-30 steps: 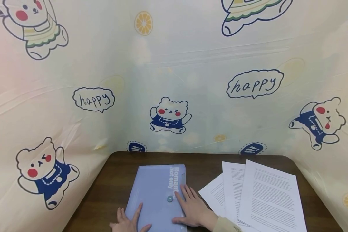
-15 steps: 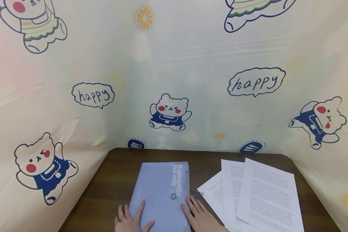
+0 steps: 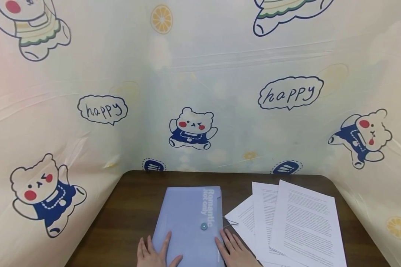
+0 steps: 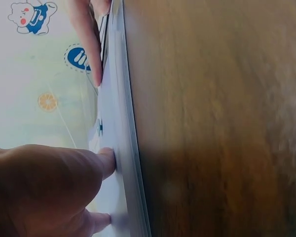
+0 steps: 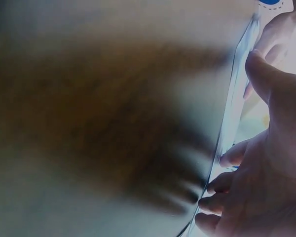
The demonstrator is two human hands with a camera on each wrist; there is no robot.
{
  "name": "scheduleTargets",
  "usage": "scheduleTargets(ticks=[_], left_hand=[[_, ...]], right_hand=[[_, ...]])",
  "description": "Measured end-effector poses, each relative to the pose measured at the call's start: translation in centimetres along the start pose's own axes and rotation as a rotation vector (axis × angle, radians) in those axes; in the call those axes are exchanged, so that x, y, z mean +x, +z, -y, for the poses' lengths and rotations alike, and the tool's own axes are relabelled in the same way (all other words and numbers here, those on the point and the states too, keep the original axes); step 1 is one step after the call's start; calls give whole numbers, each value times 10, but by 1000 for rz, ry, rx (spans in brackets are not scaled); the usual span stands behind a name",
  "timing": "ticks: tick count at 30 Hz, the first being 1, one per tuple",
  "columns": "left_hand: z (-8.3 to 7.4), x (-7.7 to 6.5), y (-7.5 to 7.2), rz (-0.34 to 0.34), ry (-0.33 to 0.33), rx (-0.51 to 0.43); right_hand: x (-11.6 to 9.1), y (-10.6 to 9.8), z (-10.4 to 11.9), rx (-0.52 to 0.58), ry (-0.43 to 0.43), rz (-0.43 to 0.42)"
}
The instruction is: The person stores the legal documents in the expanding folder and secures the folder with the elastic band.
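Note:
A light purple document folder (image 3: 187, 215) lies flat on the table, marked with white lettering and a round teal button (image 3: 204, 226). My left hand (image 3: 153, 255) rests at its near left side, with spread fingers; thumb and index finger touch the cover. On the right edge, my right hand (image 3: 236, 253) lies with extended fingers. A thin dark string (image 3: 230, 223) loops out beside that edge. In the left wrist view, the folder's layered side (image 4: 126, 118) shows low against the tabletop. The right wrist view has several fingertips along the folder's edge (image 5: 232, 108).
Printed sheets (image 3: 307, 222) lie fanned out to the right of the folder, close to the right hand. The dark wooden table (image 3: 120, 222) is enclosed by a patterned fabric curtain (image 3: 234, 122) at the back and sides.
The folder has shifted a little to the right, and the left hand moved with it. My right hand slid off the cover's lettering to the right edge, uncovering the string.

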State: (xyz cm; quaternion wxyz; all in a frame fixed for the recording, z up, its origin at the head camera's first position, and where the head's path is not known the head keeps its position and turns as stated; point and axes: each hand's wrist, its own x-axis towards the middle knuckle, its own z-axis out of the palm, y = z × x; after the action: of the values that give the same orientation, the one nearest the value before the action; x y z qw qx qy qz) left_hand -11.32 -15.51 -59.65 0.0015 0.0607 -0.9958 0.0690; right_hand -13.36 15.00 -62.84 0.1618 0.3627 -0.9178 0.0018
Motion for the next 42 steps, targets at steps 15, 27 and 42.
scheduleTargets(ticks=[15,27,42], left_hand=[[-14,-6,-5,-100,35,42],[-64,45,-69,-127,376,-375],[-127,119,-70,-61,411,-480]], right_hand=[[-12,-4,2,-20,61,70],[-14,-9,-5,-66,57,39],[-17,5,-5,-66,26,20]])
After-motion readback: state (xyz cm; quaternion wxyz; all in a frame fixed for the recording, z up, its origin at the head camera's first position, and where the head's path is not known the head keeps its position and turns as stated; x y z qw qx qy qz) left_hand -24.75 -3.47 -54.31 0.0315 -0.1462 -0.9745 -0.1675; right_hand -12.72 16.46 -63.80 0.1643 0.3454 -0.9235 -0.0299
